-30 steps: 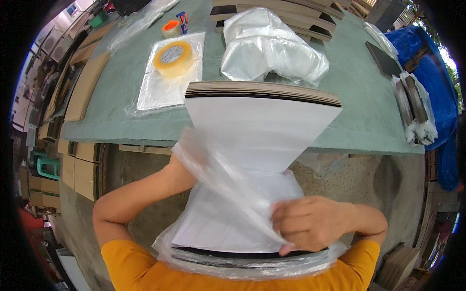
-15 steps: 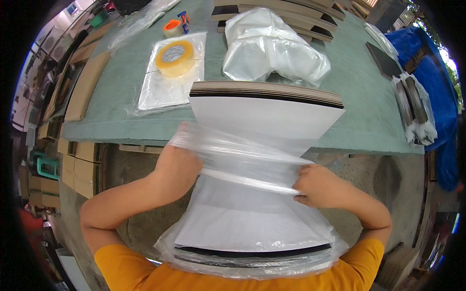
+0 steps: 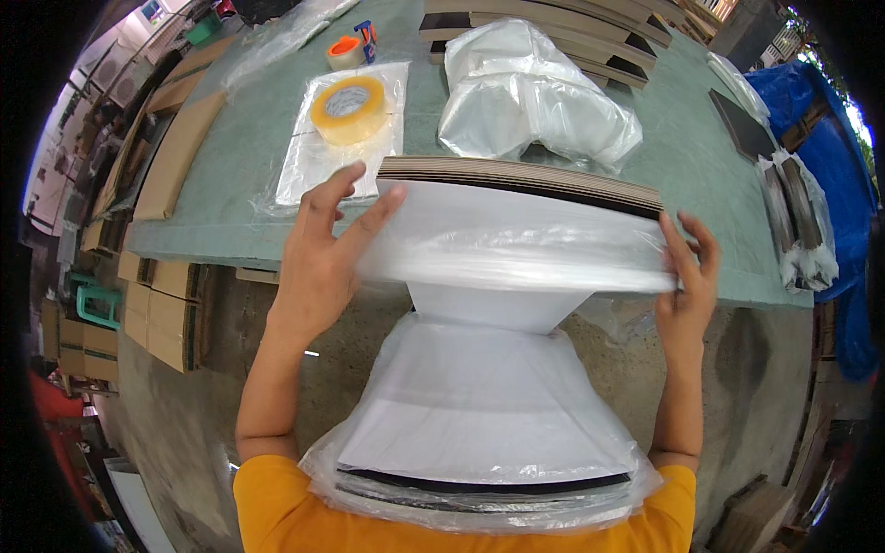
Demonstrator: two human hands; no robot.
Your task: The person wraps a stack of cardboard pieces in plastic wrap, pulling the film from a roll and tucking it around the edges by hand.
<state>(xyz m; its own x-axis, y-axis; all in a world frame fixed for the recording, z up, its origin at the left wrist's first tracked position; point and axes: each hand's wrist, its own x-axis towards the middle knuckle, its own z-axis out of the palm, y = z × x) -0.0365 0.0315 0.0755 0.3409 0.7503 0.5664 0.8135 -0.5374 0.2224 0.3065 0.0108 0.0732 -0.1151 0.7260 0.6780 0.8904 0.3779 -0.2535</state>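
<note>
A thick stack of flat boards (image 3: 525, 177) with a white top face spans from my body to the table's near edge. A clear plastic bag (image 3: 498, 396) covers its near half. Another loose band of clear plastic (image 3: 516, 244) lies across the far end, leaving a white strip (image 3: 489, 309) between. My left hand (image 3: 323, 253) is open at the far left corner, fingers spread and one fingertip touching the edge. My right hand (image 3: 690, 276) is at the far right corner, fingers stretched up along the edge against the plastic. Its thumb is hidden.
The green table (image 3: 212, 198) carries a roll of clear tape (image 3: 348, 109) on flat plastic bags (image 3: 295, 175), a smaller tape roll (image 3: 346, 55) and a plastic-wrapped bundle (image 3: 539, 97). Boards (image 3: 553, 32) are stacked behind. Wrapped pieces (image 3: 797, 221) lie at the right edge.
The clear plastic has moved from the stack's middle to its far end. Both hands have gone forward to the far corners and their fingers have opened from a grip on it.
</note>
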